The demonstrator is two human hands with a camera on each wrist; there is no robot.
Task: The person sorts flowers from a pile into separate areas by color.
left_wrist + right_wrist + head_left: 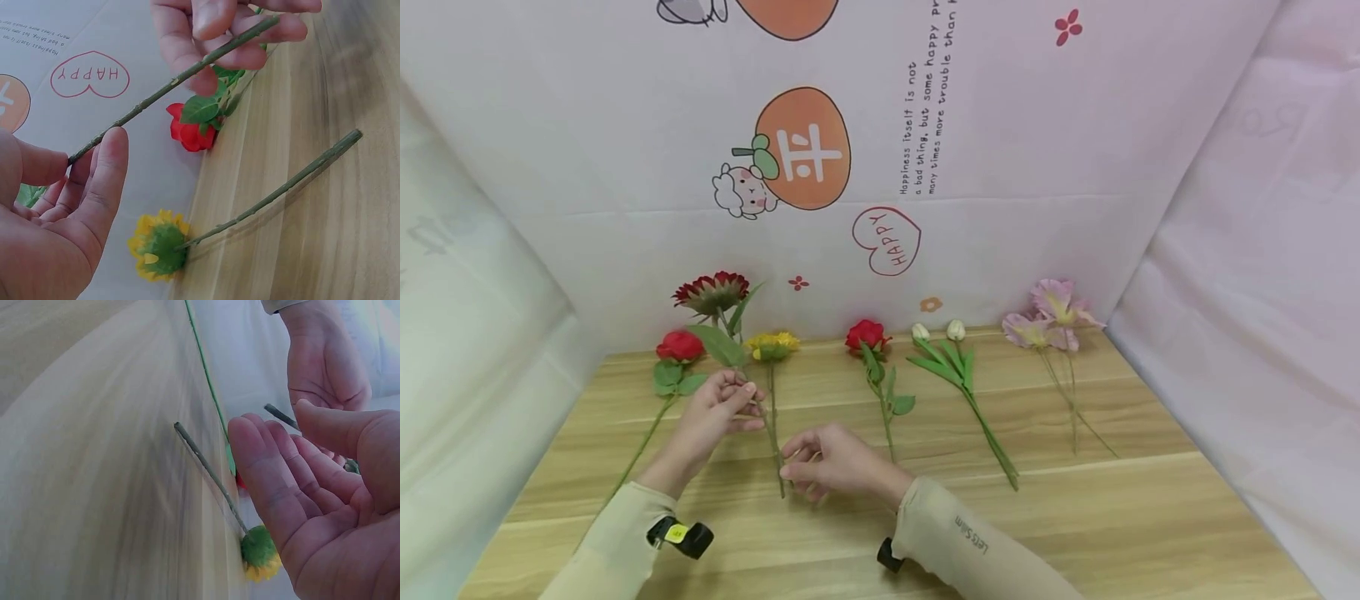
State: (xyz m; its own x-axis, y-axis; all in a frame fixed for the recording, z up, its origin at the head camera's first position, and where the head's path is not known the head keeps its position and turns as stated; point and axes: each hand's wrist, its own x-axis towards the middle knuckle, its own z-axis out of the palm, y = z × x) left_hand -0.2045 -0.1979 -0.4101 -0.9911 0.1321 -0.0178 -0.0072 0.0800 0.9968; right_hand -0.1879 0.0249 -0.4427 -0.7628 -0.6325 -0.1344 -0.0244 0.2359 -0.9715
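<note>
My left hand (718, 408) pinches the green stem (169, 87) of a dark red artificial flower (711, 293) between thumb and fingers, holding it tilted above the table. The bloom stands up near the back wall. By the stem's lower end is my right hand (831, 458), its fingers loosely bent and the thumb apart from them in the right wrist view (325, 494). The stem passes close to those fingers without being gripped. Below lies a yellow flower (159, 247), its stem pointing toward the front. Beside my left hand is a red rose (681, 345) with green leaves.
Another red rose (867, 335), white tulips (955, 331) and pink-lilac flowers (1052, 317) lie along the back of the wooden table (1120, 533), stems toward the front. A printed white cloth (1000, 150) rises behind, with white cloth at both sides.
</note>
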